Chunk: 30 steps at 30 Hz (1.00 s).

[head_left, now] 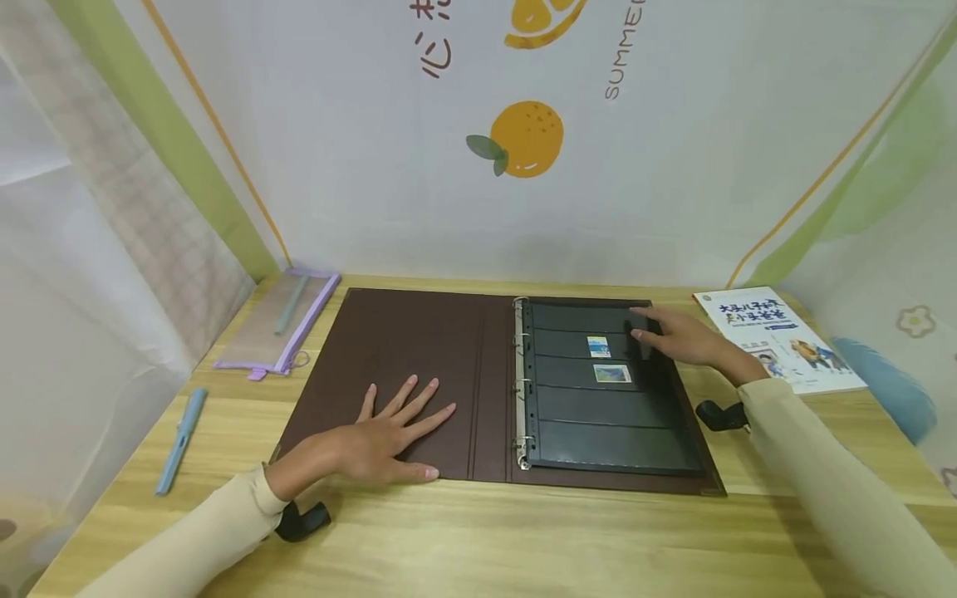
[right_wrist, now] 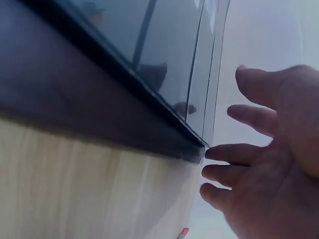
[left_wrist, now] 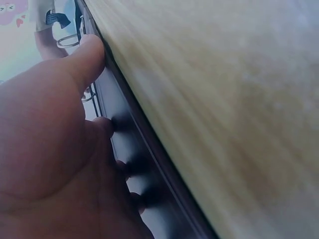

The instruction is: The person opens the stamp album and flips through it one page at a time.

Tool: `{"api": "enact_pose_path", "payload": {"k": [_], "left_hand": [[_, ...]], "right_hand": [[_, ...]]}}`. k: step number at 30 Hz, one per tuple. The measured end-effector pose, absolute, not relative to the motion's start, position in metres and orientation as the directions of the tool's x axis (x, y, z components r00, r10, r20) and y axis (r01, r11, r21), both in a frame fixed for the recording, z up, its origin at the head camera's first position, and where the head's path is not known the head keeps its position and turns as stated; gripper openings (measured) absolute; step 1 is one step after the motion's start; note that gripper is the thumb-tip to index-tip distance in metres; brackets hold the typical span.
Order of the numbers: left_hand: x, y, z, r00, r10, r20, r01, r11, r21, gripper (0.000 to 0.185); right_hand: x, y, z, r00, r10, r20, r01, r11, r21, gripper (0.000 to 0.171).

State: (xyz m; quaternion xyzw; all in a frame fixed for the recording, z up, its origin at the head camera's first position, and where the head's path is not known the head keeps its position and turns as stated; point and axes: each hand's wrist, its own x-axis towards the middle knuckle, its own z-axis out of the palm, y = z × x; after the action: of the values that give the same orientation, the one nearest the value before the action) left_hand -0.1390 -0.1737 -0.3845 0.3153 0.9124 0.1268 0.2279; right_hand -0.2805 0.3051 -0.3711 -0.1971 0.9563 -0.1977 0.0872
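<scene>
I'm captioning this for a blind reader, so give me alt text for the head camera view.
An open brown binder lies on a wooden desk, the left hand flat on its inside cover and the right hand touching a dark stamp page holding two stamps. A pencil case, pen and book lie nearby.

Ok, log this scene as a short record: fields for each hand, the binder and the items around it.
left hand: flat on the binder's brown inside cover
right hand: fingers resting on the dark sleeve page
page contents: two stamps in the pockets
left of binder: blue pen, purple pouch
right of binder: book
surface: wooden table
</scene>
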Motion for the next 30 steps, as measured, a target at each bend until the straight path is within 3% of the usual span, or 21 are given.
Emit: {"api": "enact_pose_path", "payload": {"k": [11,16,19,22,24,27,28,30], "left_hand": [[-0.14,-0.17,-0.38,-0.693,0.625,-0.36,0.512,0.778,0.364,0.085],[-0.138,-0.171,-0.381,-0.701,0.625,-0.343,0.511,0.776,0.369,0.085],[-0.138,-0.172,-0.382,-0.704,0.629,-0.33,0.512,0.772,0.378,0.084],[-0.137,-0.172,-0.382,-0.707,0.63,-0.322,0.51,0.77,0.384,0.084],[-0.137,-0.173,-0.382,-0.708,0.629,-0.32,0.51,0.77,0.384,0.084],[-0.138,-0.174,-0.382,-0.713,0.624,-0.321,0.507,0.774,0.38,0.084],[-0.138,-0.174,-0.382,-0.713,0.623,-0.32,0.505,0.774,0.381,0.084],[-0.138,-0.175,-0.382,-0.715,0.624,-0.315,0.506,0.773,0.383,0.084]], "right_hand": [[-0.272,0.303,-0.353,-0.987,-0.157,-0.013,-0.106,0.721,-0.685,0.07],[-0.272,0.318,-0.355,-0.957,-0.239,-0.166,0.01,0.543,-0.84,0.07],[-0.268,0.331,-0.361,-0.898,-0.361,-0.252,0.118,0.353,-0.928,0.074],[-0.256,0.345,-0.371,-0.792,-0.571,-0.219,0.234,0.048,-0.971,0.067],[-0.245,0.351,-0.38,-0.668,-0.733,-0.128,0.367,-0.175,-0.914,0.057],[-0.225,0.352,-0.392,-0.478,-0.878,0.044,0.571,-0.348,-0.744,0.055],[-0.218,0.35,-0.394,-0.449,-0.889,0.085,0.605,-0.373,-0.704,0.058],[-0.205,0.345,-0.397,-0.454,-0.882,0.127,0.631,-0.418,-0.653,0.063]]}}
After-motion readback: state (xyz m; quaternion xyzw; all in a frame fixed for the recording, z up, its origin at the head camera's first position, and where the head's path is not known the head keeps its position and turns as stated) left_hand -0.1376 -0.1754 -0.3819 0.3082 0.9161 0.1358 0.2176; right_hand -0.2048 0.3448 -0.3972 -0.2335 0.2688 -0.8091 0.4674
